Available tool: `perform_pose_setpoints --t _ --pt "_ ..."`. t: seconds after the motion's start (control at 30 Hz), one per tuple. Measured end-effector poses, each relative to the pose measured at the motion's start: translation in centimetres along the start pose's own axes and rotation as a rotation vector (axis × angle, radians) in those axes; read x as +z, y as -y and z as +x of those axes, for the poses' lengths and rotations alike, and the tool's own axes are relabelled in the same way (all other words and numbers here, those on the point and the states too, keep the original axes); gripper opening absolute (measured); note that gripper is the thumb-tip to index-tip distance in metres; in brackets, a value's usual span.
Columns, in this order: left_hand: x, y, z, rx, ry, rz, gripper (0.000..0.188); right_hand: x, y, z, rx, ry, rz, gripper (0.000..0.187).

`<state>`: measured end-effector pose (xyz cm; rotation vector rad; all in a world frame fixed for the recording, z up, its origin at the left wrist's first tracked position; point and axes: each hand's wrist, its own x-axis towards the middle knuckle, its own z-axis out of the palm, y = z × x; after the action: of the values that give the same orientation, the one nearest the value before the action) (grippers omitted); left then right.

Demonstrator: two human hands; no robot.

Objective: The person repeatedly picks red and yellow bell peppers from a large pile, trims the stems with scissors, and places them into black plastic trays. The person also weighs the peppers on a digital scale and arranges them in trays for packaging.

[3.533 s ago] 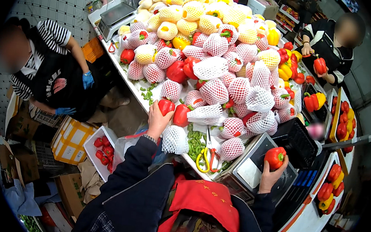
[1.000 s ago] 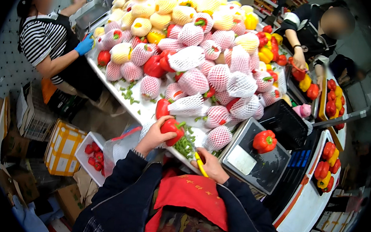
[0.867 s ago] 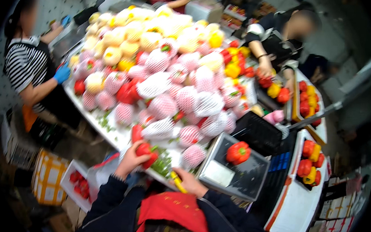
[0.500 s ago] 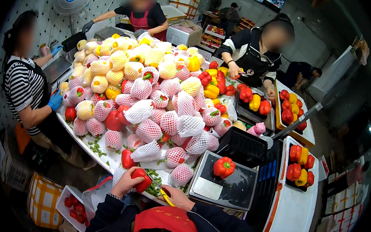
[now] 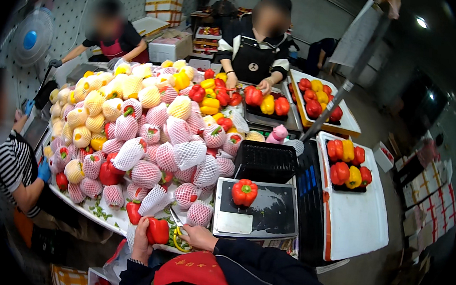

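Note:
My left hand [image 5: 142,244] is closed around a red bell pepper [image 5: 158,232] at the table's near edge. Just right of it, my right hand [image 5: 200,238] grips scissors [image 5: 179,239] with yellow handles, their blades pointing up and away past the pepper. A white foam net sleeve [image 5: 154,201] and another red pepper [image 5: 133,212] lie beyond my left hand. Green stem trimmings are scattered around there. To the right, a single red pepper [image 5: 244,192] stands on a scale [image 5: 265,215] with a dark top.
A large heap of peppers in foam nets [image 5: 148,136] covers the table. Behind the scale stands a black crate stack [image 5: 266,161]. White foam trays [image 5: 358,222] with packed peppers are at right. Three co-workers stand around the table; a slanted pole [image 5: 345,87] rises at right.
My view has swung right, so the scene sits further left. The scissor blades, beside the held pepper before, now point upward apart from it. The far-right co-worker's hands have moved down beside the peppers.

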<state>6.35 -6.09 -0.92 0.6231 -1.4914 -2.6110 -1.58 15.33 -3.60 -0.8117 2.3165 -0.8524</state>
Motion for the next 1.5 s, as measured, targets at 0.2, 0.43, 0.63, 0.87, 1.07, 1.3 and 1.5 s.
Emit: perform_pose_setpoints --t 0.2,0.43,0.63,0.87,1.07,1.3,1.5 --pt "5.3 3.7 1.3 -0.189 0.02 -0.274 0.041 -4.7 4.7 -3.2 -0.556 -0.489 0.1 0.083" --pt "10.2 3.3 1.3 -0.275 0.229 -0.146 0.047 -7.4 2.4 -6.3 -0.46 -0.53 0.05 0.083" --pt "12.6 2.5 1.8 -0.431 0.476 -0.124 0.059 -10.3 1.5 -9.4 -0.502 -0.49 0.154 0.092" --pt "16.6 2.5 1.8 -0.524 0.677 -0.027 0.062 -12.7 0.1 -12.6 -0.452 -0.406 0.309 0.097" --pt "19.1 3.6 2.2 -0.506 0.65 0.046 0.053 -12.0 -2.3 -13.5 -0.535 -0.564 0.289 0.082" --pt "20.4 4.2 1.8 -0.46 0.617 0.116 0.05 -12.8 -2.6 -15.1 -0.494 -0.539 0.291 0.07" --pt "21.4 4.1 1.4 -0.553 0.584 0.069 0.05 -13.1 -2.8 -15.9 -0.483 -0.548 0.243 0.062"
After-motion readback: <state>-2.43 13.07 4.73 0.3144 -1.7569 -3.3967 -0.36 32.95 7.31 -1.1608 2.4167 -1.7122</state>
